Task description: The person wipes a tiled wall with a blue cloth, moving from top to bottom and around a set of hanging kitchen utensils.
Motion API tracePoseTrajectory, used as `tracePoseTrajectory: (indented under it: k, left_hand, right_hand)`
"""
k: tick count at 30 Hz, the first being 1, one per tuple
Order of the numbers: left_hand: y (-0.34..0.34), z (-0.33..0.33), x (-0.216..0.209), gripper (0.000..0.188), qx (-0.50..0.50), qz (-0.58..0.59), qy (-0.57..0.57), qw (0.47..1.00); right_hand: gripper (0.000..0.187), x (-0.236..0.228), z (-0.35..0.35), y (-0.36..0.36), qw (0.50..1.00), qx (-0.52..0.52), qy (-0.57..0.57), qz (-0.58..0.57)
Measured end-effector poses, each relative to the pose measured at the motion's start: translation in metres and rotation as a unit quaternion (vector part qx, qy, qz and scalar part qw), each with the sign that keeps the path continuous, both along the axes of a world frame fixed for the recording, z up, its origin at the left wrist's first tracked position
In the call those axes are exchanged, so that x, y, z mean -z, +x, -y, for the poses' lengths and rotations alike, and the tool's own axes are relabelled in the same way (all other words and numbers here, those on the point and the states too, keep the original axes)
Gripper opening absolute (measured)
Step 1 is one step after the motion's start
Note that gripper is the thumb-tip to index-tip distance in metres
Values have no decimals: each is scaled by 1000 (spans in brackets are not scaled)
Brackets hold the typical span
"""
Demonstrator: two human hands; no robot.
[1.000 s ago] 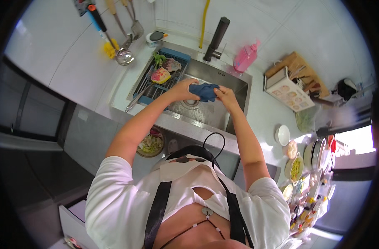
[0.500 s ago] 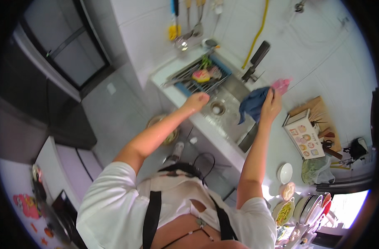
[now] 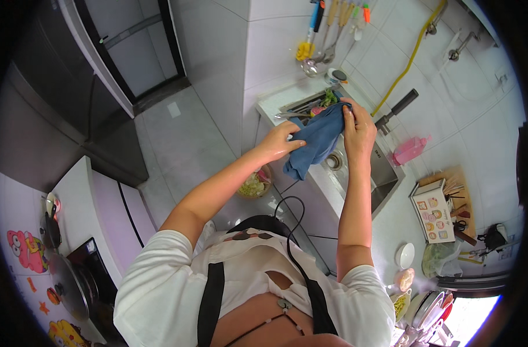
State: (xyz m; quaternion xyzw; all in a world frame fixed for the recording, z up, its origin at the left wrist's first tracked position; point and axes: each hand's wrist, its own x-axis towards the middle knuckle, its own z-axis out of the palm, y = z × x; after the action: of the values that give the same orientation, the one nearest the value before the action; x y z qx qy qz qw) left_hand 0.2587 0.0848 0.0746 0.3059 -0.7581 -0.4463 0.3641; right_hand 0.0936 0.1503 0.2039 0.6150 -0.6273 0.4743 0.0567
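Note:
A blue cloth [image 3: 317, 142] hangs between my two hands, above the near edge of the sink [image 3: 384, 184]. My right hand [image 3: 358, 128] pinches its upper right corner. Around the cloth's left edge my left hand [image 3: 281, 140] is closed, with the thumb lying over the fabric. Part of the drying rack [image 3: 303, 105] at the far left end of the sink is covered by the cloth; some green leaves [image 3: 331, 97] and a pink piece show there. The drain [image 3: 334, 160] is visible to the right of the cloth.
Behind the sink stand a black-handled faucet [image 3: 396, 110] and a pink bottle [image 3: 411, 150]. On the right counter are a utensil box [image 3: 433, 213], a white bowl [image 3: 405, 255] and several dishes. A bin with scraps [image 3: 253, 184] sits on the floor below my left forearm.
My right hand has brought the blue cloth leftward from over the sink's right side. My left hand, empty before, has taken hold of its other edge. The view has shifted.

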Motion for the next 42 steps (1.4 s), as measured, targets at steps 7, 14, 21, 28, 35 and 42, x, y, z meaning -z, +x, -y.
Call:
tracePoseTrajectory:
  k: [7, 14, 21, 28, 35, 42]
  left_hand:
    - [146, 35, -35, 21, 9, -105, 155, 982]
    - [248, 94, -83, 22, -150, -129, 35, 980]
    - [232, 63, -80, 37, -54, 35, -116, 991]
    - [193, 77, -66, 38, 47, -95, -94, 990]
    - [224, 142, -103, 31, -5, -99, 136, 986]
    - [219, 162, -140, 36, -5, -6, 129, 992]
  right_hand:
    - [24, 14, 52, 61, 831, -240, 202, 460]
    - [35, -31, 92, 168, 610, -202, 56, 764]
    - [27, -5, 125, 177, 578, -363, 46, 729]
    - [28, 0, 134, 190, 565, -362, 24, 741]
    - [38, 0, 131, 151, 763, -220, 61, 605]
    - [33, 5, 142, 125, 842, -232, 114, 474]
